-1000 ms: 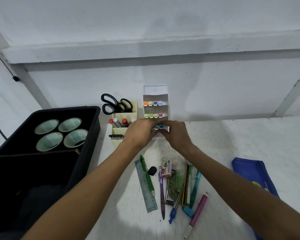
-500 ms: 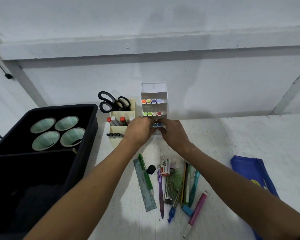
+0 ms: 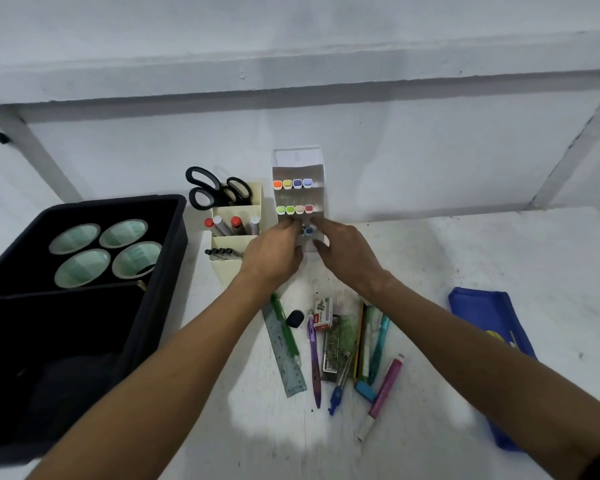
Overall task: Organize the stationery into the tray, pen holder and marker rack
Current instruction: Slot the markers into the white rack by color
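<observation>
Markers (image 3: 306,231) are sitting in the bottom row of the white marker rack (image 3: 297,164) at the back of the table (image 3: 430,258). I am holding my left hand (image 3: 274,252) and right hand (image 3: 343,249) against them; whether my fingers are pinching them, I cannot tell.

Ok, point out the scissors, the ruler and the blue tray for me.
scissors (image 3: 205,188): head view, on the black handle loops.
ruler (image 3: 284,351): head view, on the middle of its grey strip.
blue tray (image 3: 478,313): head view, on its bare floor near the far end.
</observation>
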Tool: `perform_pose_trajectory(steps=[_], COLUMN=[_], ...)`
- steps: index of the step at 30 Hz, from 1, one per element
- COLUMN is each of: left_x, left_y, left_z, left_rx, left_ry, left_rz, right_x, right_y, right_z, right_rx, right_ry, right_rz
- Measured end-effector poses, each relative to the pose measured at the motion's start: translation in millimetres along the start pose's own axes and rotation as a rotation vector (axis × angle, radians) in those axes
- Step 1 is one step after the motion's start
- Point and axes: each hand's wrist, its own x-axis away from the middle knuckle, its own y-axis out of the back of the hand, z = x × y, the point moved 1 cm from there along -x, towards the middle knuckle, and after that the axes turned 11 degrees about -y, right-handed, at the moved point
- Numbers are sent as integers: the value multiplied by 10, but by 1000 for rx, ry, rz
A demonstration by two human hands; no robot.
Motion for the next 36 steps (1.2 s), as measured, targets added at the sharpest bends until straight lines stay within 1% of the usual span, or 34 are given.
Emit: perform_pose_trajectory(steps=[3, 5, 7, 9, 11, 13, 15, 17, 20, 23, 28, 30, 33, 36], left_x=[257, 467, 696, 900, 1048, 1132, 1169, 1182, 1181, 1190, 1186, 1155, 1100, 1063], left_y=[12, -19, -88, -181, -289, -377, -447, -504, -549, -551, -542, -542, -531, -533], left_z=[-110, -159, -191, -185, -160, -133, -107, -99, -119, -155, -130, -105, -53, -5], left_rx=[5, 120, 233, 261, 264, 247, 239, 257, 267, 266, 251, 249, 265, 276], left_ry=[-1, -6, -18, -32, -37, -32, -40, -48, -41, -38, -41, -42, -12, 26], left_rz=[-36, -41, -4, 38, 54, 64, 58, 61, 69, 59, 55, 47, 24, 15], right_x=[209, 382, 578, 790, 997, 1170, 1297, 1381, 1433, 1429, 1376, 1332, 1225, 1077], right_y=[153, 265, 403, 563, 703, 781, 794, 783, 751, 693, 654, 733, 929, 1087], right_z=[-67, -143, -227, -305, -403, -519, -628, -708, -734, -712, -719, -707, -637, -552], right_rx=[-31, -74, -116, -129, -128, -87, -13, 37, 23, 77, 144, 89, -73, -233], right_ry=[-95, -134, -141, -148, -152, -167, -182, -195, -196, -148, -103, -112, -154, -145], right_rz=[-20, 49, 210, 430, 613, 724, 784, 804, 746, 715, 728, 747, 773, 683])
